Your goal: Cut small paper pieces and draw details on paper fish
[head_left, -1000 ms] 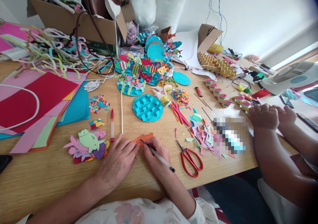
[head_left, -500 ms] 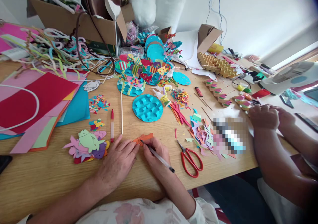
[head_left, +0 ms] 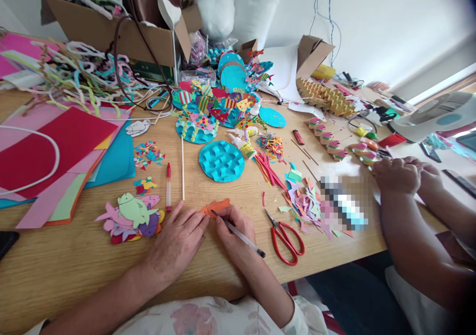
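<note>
An orange paper cut-out (head_left: 223, 205) with dark drawn lines lies on the wooden table in front of me. My left hand (head_left: 178, 241) rests flat on its left end, fingers stretched out and pressing it to the table. A pen (head_left: 243, 239) with a clear barrel is pinched in my right hand (head_left: 236, 236), its tip touching the cut-out. Part of the orange paper is hidden beneath my fingers. Left of my hands lies a pile of paper fish (head_left: 136, 213), a green one on top. A red-capped pen (head_left: 168, 189) lies just beyond my left hand.
Red-handled scissors (head_left: 286, 243) lie right of my right hand, near paper scraps (head_left: 305, 201). Ahead is a blue scaled paper disc (head_left: 221, 161) beside a thin stick (head_left: 182, 171). Coloured paper sheets (head_left: 59, 151) cover the left. At right are a co-worker's hands (head_left: 397, 176).
The pen's rear end has swung slightly right and its tip has shifted a little along the orange cut-out. My left hand stays in place.
</note>
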Demonstrator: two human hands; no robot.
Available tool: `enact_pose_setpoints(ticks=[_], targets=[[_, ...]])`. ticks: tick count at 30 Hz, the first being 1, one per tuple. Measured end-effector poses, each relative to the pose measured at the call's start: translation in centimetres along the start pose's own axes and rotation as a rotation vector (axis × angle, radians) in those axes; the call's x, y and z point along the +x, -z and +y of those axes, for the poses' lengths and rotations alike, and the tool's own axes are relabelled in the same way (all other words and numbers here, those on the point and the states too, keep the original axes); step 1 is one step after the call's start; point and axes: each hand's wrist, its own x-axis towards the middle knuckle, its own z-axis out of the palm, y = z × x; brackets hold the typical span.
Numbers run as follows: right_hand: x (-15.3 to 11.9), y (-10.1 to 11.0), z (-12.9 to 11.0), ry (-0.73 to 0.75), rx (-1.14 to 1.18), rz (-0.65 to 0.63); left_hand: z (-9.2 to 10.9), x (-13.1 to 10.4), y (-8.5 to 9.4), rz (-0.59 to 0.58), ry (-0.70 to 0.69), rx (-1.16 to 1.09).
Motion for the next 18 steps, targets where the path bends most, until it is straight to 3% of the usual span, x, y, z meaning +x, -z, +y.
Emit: enact_pose_setpoints(ticks=[18], targets=[[0.10, -0.02, 0.03, 0.020, -0.051, 0.003, 0.04, 0.02, -0.17, 0.034, -0.002, -0.002]])
